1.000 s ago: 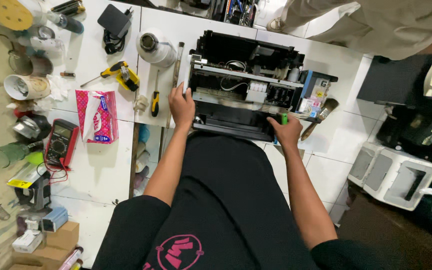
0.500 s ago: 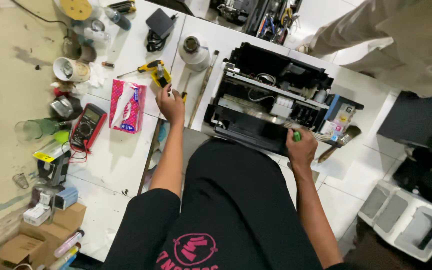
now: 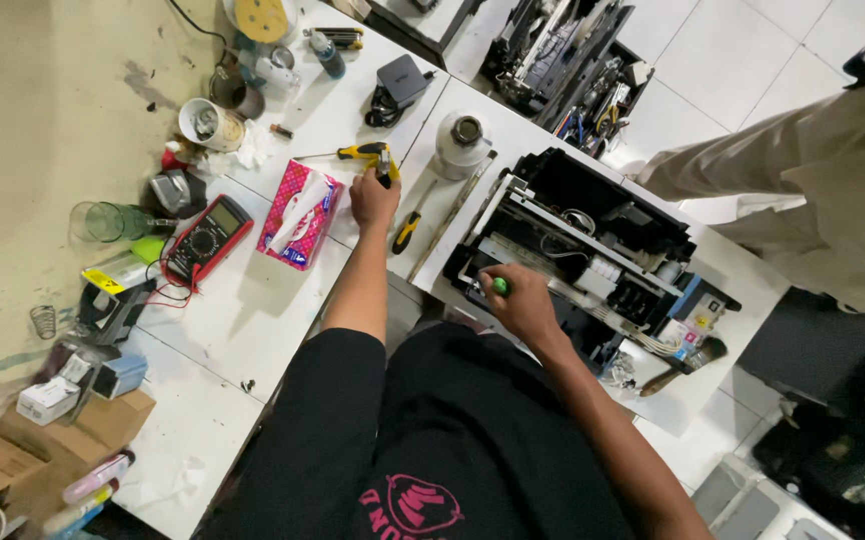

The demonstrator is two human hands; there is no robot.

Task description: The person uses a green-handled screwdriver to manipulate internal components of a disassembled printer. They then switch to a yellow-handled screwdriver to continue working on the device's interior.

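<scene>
My left hand (image 3: 372,198) reaches across the white table (image 3: 252,320), and its fingers close on the handle end of a yellow-and-black screwdriver (image 3: 360,153) lying there. My right hand (image 3: 524,302) grips a small green-handled tool (image 3: 500,286) at the front left corner of an opened black printer (image 3: 592,235) with exposed wires and ink parts. A second yellow-handled screwdriver (image 3: 407,232) lies just right of my left hand, beside a long metal rod (image 3: 452,212).
A pink tissue pack (image 3: 298,215), a red multimeter (image 3: 206,240), a white cylinder (image 3: 462,142), a black power adapter (image 3: 400,80), a glass (image 3: 102,221) and cups crowd the table. Another dismantled printer (image 3: 572,60) sits at the back. A person in beige (image 3: 812,190) stands on the right.
My left hand left the printer's left edge and reached up to the screwdriver on the table. My right hand, with the green tool, moved from the printer's right front to its left front.
</scene>
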